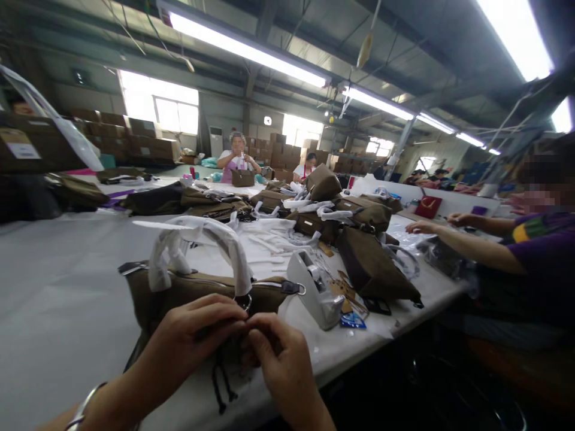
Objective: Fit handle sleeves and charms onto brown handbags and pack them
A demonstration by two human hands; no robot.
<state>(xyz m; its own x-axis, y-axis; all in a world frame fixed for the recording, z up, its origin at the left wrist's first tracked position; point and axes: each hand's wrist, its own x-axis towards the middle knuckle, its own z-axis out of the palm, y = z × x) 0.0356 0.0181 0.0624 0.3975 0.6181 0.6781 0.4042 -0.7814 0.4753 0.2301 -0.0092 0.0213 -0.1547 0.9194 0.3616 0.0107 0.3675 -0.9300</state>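
Head view: at lower left of centre, the brown bag (184,292) is stood with wrapped handles (234,254) raised, presumably leaving its metal ring (248,304) accessible. Beside it, the left hand (200,329) and right hand (284,353) are curled nearly closed; whether anything is gripped cannot be told.

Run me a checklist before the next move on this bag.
1. Brown fabric handbag resting on the white tabletop, zipper side up: ok.
2. White-wrapped curved handles standing up: ok.
3. Left hand's grip and right hand's grip close together, near the silver metal ring: ok.
4. What the two grips hold: cannot tell, hidden from view.
5. Thin black cord ends hanging free below the hands: ok.
6. Pale grey tape dispenser apart from the right hand: ok.
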